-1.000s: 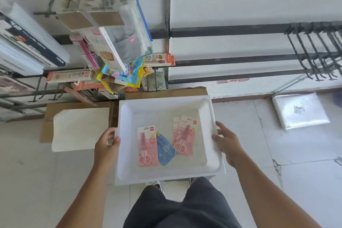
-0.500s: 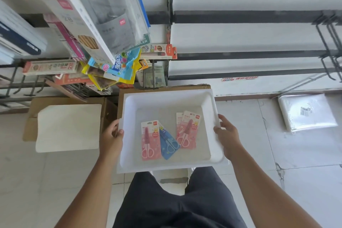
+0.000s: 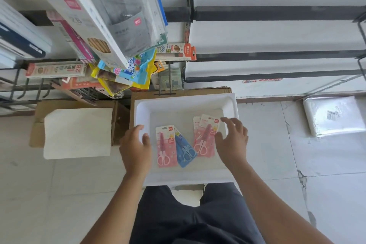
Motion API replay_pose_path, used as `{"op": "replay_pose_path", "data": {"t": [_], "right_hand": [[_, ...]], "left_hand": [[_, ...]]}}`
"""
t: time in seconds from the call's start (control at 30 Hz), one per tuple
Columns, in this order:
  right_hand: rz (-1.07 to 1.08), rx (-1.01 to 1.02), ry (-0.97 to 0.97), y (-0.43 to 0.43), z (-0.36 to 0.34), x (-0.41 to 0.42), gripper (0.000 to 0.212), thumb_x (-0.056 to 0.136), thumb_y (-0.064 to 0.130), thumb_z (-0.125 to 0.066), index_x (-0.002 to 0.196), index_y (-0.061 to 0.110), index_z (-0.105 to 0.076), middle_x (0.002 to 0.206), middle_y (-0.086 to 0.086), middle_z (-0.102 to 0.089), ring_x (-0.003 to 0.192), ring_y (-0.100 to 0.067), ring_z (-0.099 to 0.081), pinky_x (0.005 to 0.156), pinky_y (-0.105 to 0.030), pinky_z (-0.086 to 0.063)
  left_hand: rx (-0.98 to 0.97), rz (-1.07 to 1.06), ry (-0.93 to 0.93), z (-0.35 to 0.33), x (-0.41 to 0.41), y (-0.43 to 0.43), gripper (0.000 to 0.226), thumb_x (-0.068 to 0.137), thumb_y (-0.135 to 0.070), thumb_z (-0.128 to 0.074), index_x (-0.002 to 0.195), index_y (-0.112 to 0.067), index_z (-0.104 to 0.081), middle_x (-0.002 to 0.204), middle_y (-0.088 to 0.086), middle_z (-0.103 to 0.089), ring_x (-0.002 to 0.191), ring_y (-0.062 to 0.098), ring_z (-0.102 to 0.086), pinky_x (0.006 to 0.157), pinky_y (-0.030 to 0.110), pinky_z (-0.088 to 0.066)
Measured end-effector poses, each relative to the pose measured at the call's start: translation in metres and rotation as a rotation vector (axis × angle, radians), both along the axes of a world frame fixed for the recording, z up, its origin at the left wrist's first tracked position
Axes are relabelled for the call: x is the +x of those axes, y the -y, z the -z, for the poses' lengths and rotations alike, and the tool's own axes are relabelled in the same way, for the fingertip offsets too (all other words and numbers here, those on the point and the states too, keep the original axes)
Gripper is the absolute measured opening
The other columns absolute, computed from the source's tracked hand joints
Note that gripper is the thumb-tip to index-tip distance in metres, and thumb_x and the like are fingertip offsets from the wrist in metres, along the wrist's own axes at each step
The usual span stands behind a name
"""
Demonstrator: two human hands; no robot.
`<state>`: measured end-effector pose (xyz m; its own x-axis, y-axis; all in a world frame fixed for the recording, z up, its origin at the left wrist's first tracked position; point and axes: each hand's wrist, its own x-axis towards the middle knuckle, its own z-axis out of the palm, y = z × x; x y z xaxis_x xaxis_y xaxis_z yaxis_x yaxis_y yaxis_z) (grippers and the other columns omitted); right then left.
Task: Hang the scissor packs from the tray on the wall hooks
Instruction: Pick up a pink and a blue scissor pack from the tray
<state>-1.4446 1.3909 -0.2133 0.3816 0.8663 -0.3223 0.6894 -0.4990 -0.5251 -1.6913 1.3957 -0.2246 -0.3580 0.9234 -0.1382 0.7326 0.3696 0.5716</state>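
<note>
A white tray sits in front of me, over a cardboard box. Inside lie a pink scissor pack, a blue scissor pack partly under it, and two overlapping pink packs to the right. My left hand grips the tray's left rim, thumb inside. My right hand hovers inside the tray with fingers spread, at the right edge of the overlapping pink packs, holding nothing. Empty black wall hooks stick out at the far right of the white wall.
Stationery packs hang crowded on hooks at the upper left. A cardboard box with a white sheet stands left of the tray. A plastic-wrapped white bundle lies on the tiled floor at right. Black rails cross the wall.
My right hand has let go of the tray's right rim and moved inside, over the right pink packs. The tray has come down lower, and my view has dropped towards it.
</note>
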Motion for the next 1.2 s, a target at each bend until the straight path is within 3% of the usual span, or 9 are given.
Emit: {"op": "replay_pose_path", "data": {"t": [0.23,0.37,0.57,0.7,0.8,0.87,0.93,1.03,1.2], "right_hand": [[-0.170,-0.127,-0.118,0.001,0.022,-0.036,0.046,0.094,0.018,-0.054,0.139,0.024,-0.052,0.154,-0.001,-0.043,0.138,-0.026,-0.038,0.112,-0.043,-0.036],[-0.177,-0.288,-0.206,-0.001,0.046,-0.044,0.044,0.098,0.018,-0.049,0.140,0.029,-0.050,0.170,-0.005,-0.011,0.152,-0.030,-0.021,0.116,-0.046,-0.036],[-0.177,-0.351,-0.206,-0.007,0.076,-0.047,0.043,0.096,0.015,-0.048,0.137,0.027,-0.054,0.170,-0.001,0.008,0.149,-0.031,-0.030,0.106,-0.045,-0.046],[-0.199,-0.351,-0.149,-0.013,0.082,-0.049,0.043,0.096,0.017,-0.047,0.137,0.030,-0.054,0.170,0.007,0.003,0.141,-0.022,-0.041,0.102,-0.041,-0.049],[-0.224,-0.374,-0.112,-0.016,0.081,-0.051,0.046,0.097,0.016,-0.047,0.139,0.033,-0.051,0.170,0.012,0.000,0.144,-0.017,-0.038,0.099,-0.033,-0.049],[-0.251,-0.393,-0.109,-0.019,0.079,-0.053,0.047,0.098,0.015,-0.047,0.141,0.032,-0.049,0.170,0.009,-0.001,0.146,-0.017,-0.035,0.099,-0.031,-0.046],[-0.293,-0.411,-0.082,-0.022,0.078,-0.054,0.045,0.100,0.015,-0.047,0.143,0.028,-0.048,0.170,0.003,-0.005,0.152,-0.019,-0.024,0.105,-0.033,-0.045],[-0.415,-0.455,0.050,-0.020,0.079,-0.064,0.040,0.100,0.027,-0.050,0.140,0.020,-0.050,0.163,-0.007,-0.030,0.155,-0.024,-0.012,0.111,-0.039,-0.036],[-0.545,-0.511,0.291,-0.016,0.089,-0.093,0.075,0.086,0.053,-0.066,0.142,0.011,-0.039,0.137,-0.009,-0.051,0.129,-0.029,-0.046,0.105,-0.039,-0.037]], "left_hand": [[-0.325,0.047,0.091,0.041,0.034,0.000,0.039,0.095,-0.032,-0.062,0.130,-0.016,-0.056,0.128,0.010,-0.064,0.111,0.029,-0.064,0.085,0.047,-0.059],[-0.574,0.007,0.095,0.071,0.045,-0.011,0.058,0.089,-0.050,-0.063,0.135,-0.021,-0.043,0.128,0.008,-0.060,0.113,0.031,-0.061,0.092,0.046,-0.053],[-0.653,-0.080,-0.015,0.095,0.062,-0.021,0.086,0.074,-0.045,-0.079,0.139,-0.028,-0.025,0.128,0.016,-0.048,0.116,0.037,-0.052,0.094,0.046,-0.041],[-0.613,-0.160,0.081,0.101,0.063,-0.027,0.090,0.072,-0.037,-0.084,0.143,-0.023,-0.031,0.129,0.018,-0.051,0.119,0.039,-0.053,0.094,0.045,-0.040],[-0.565,-0.184,0.214,0.101,0.055,-0.024,0.056,0.076,-0.030,-0.083,0.122,-0.012,-0.057,0.117,0.014,-0.061,0.106,0.035,-0.064,0.078,0.037,-0.050],[-0.461,-0.191,0.396,0.094,0.050,-0.021,0.027,0.081,-0.014,-0.075,0.105,-0.010,-0.062,0.100,0.008,-0.066,0.094,0.031,-0.068,0.058,0.029,-0.047],[-0.404,-0.160,0.472,0.082,0.045,-0.020,0.014,0.089,-0.010,-0.065,0.103,-0.012,-0.063,0.092,0.004,-0.067,0.089,0.028,-0.068,0.056,0.027,-0.044],[-0.371,-0.087,0.506,0.059,0.037,-0.020,0.012,0.097,-0.021,-0.060,0.109,-0.020,-0.061,0.094,-0.004,-0.069,0.089,0.020,-0.068,0.063,0.028,-0.050],[-0.333,-0.138,0.517,0.033,0.018,-0.022,0.027,0.095,-0.033,-0.065,0.118,-0.020,-0.059,0.109,-0.001,-0.071,0.089,0.021,-0.073,0.067,0.039,-0.063]]}}
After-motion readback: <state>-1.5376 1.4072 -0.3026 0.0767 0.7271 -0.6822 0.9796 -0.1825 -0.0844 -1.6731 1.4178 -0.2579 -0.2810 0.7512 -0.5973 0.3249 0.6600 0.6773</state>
